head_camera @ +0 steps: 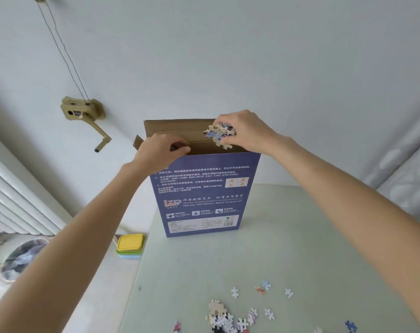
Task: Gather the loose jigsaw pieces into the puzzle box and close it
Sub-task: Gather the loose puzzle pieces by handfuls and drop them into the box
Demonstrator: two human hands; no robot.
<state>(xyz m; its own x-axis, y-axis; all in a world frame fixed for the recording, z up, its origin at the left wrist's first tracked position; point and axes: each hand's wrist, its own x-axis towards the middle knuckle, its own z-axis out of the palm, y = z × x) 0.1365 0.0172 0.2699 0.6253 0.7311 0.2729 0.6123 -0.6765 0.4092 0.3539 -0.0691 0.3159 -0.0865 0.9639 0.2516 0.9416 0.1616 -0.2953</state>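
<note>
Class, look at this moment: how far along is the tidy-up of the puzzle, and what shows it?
Partly done. The puzzle box stands upright with its top flap open, the left hand gripping its rim. In hand: the right hand holds a clump of pieces over the opening. Left: loose pieces lie on the table, and the box is unclosed.

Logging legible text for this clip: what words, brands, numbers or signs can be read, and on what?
All on the blue face of the upright puzzle box:
"LZP", orange logo.
"Net size 700*500mm About 14 years old".
"A", "B", "C", "D", in an orange grid.
"A001-A260", "B261-B520", "C521-C760", "D761-D1000", in the numbered instructions.
Chinese instruction lines, slogan, icon captions and white barcode label: too small or blurred to read.
Elsewhere: none.
</note>
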